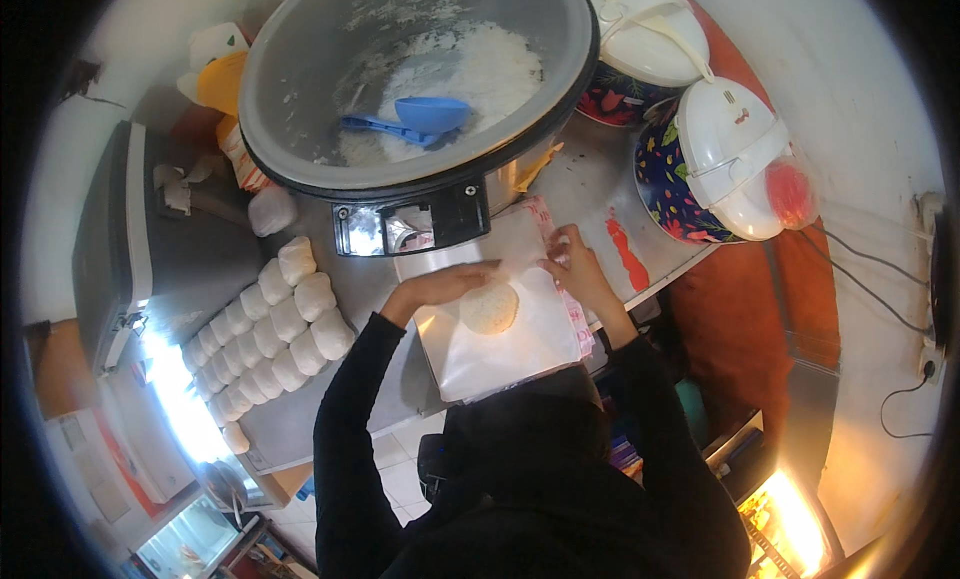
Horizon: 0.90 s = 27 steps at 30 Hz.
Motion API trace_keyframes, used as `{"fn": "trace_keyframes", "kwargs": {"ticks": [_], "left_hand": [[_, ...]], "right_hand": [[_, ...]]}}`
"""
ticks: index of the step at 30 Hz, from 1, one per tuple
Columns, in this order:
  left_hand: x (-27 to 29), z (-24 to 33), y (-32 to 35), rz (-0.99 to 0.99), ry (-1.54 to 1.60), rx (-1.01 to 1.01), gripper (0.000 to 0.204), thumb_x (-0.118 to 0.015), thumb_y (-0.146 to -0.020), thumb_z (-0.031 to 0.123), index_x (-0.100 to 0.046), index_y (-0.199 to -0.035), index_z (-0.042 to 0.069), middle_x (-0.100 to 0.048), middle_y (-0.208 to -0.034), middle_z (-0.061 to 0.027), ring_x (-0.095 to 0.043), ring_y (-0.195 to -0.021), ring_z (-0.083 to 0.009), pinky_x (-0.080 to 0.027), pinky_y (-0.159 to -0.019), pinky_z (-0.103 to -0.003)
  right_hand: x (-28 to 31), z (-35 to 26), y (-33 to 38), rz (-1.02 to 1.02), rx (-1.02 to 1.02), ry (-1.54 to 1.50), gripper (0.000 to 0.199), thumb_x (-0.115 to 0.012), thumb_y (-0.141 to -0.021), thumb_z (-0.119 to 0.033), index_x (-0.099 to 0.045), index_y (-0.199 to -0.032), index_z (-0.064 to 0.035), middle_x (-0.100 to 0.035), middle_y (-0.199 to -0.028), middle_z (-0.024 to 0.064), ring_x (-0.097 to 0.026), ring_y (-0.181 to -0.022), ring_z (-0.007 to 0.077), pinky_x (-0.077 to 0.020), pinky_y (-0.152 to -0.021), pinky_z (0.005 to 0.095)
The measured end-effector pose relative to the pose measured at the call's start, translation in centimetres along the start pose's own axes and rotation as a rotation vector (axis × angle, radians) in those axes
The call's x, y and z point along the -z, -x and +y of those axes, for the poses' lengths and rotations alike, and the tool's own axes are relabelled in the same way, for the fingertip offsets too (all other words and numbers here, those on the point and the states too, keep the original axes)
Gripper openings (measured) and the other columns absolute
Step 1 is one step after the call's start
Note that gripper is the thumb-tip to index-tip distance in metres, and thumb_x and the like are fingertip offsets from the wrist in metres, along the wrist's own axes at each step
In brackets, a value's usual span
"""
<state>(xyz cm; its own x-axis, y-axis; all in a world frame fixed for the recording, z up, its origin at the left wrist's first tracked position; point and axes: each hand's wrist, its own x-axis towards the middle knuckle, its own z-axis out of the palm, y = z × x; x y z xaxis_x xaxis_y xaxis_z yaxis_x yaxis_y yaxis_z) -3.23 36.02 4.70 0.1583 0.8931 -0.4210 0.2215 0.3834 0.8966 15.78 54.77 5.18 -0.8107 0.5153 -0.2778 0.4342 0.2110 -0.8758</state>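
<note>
Left hand [455, 280] flat and empty over paper [470, 371], right hand [576, 267] half-curled, grip unclear: rice mound [490, 309] sits uncovered, white bundles [288, 321] apparently finished.

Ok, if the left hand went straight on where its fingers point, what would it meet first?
Most likely the right hand, at the right side of the white sheet; the left hand points that way. Depth is unclear, so it might brush the sheet first.
</note>
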Motion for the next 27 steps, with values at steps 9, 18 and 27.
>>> {"fn": "trace_keyframes", "kwargs": {"ticks": [9,18,27], "left_hand": [[-6.9,2.4,2.1,0.286,-0.347,-0.021,0.053,-0.040,-0.097,0.015,-0.028,-0.148,0.013,-0.021,-0.156,-0.0106,-0.015,-0.144,-0.0305,-0.007,-0.118,-0.046],[-7.4,2.1,2.1,0.470,-0.023,-0.054,0.044,-0.035,-0.101,0.024,-0.039,-0.143,0.011,-0.032,-0.151,-0.0130,-0.021,-0.142,-0.0354,-0.013,-0.115,-0.051],[-11.4,2.1,1.4,0.591,-0.572,0.015,0.053,-0.042,-0.097,0.022,-0.030,-0.148,0.014,-0.014,-0.157,-0.0120,-0.011,-0.144,-0.0342,-0.008,-0.115,-0.053]], "right_hand": [[-2.2,1.7,10.6,0.034,0.062,0.091,0.032,-0.069,-0.080,-0.003,-0.044,-0.100,-0.0061,-0.056,-0.089,0.0131,-0.061,-0.074,0.0250,-0.0498,-0.060,0.0339],[-2.2,1.7,10.6,0.220,0.162,0.202,0.017,-0.061,-0.085,-0.002,-0.060,-0.102,-0.0041,-0.057,-0.073,0.0114,-0.057,-0.063,0.0215,-0.0463,-0.057,0.0332],[-1.0,0.2,14.1,-0.144,-0.383,-0.683,0.025,-0.053,-0.092,0.000,-0.062,-0.115,-0.0054,-0.059,-0.079,0.0077,-0.058,-0.069,0.0107,-0.0498,-0.052,0.0241]]}}
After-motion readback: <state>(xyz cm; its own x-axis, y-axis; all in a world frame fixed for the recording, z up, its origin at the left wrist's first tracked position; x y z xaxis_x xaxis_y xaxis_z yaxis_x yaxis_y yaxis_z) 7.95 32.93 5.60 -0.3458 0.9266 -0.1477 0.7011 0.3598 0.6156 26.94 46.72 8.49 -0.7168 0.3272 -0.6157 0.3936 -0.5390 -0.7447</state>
